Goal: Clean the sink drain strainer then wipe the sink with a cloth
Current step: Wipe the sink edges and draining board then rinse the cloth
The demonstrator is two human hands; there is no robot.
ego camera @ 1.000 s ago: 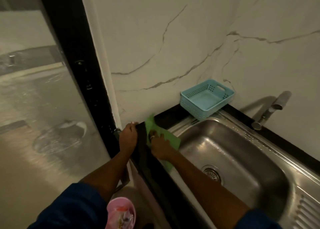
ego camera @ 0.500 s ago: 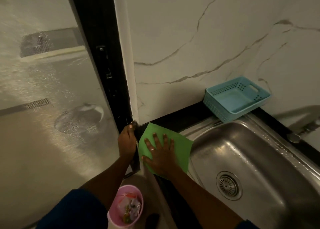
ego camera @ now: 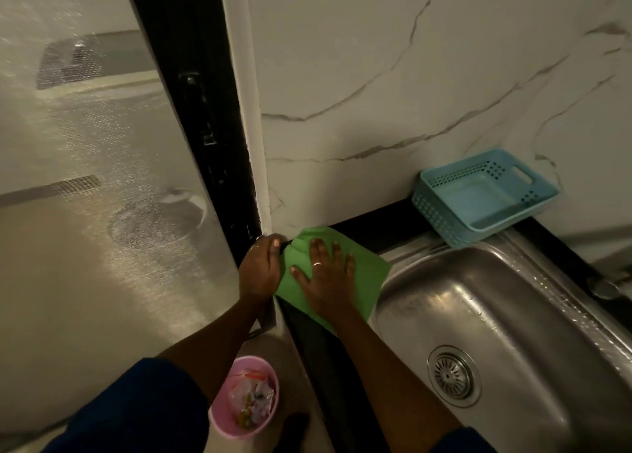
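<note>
**Cloth now flat on the desk corner, not in the sink yet**

Change: a second ago the cloth (ego camera: 371,273) was bunched over the desk (ego camera: 372,221) edge. It now lies spread flat and has slid a bit toward 12 o'clock, so its far corner reaches the wall (ego camera: 410,76).

Right hand (ego camera: 325,283): palm down on the cloth, fingers straight and spread, pressing and gripping nothing. There's a ring on one finger.

Left hand (ego camera: 260,271): same spot as before, at 9 o'clock of the cloth. Its fingers are curled over the desk's end edge by the black door frame (ego camera: 198,127), probably as a brace.

My read is the wipe is on the desk surround. The sink (ego camera: 513,302) bowl, at 4 o'clock of the cloth, is untouched by it and still has droplets on the rim. The strainer (ego camera: 452,374) is seated in the drain at the bowl's 7 o'clock. I can't tell from here whether it's clean.

Around:
- Blue basket (ego camera: 429,213) at the sink's 12 o'clock, sitting on the desk against the wall. It will block a wipe along the back rim unless it's moved.
- Tap base (ego camera: 603,286) at the sink's 2 o'clock, another spot to work around.
- Pink bin (ego camera: 219,416) on the floor at 7 o'clock of the hands, with scraps in it.
</note>
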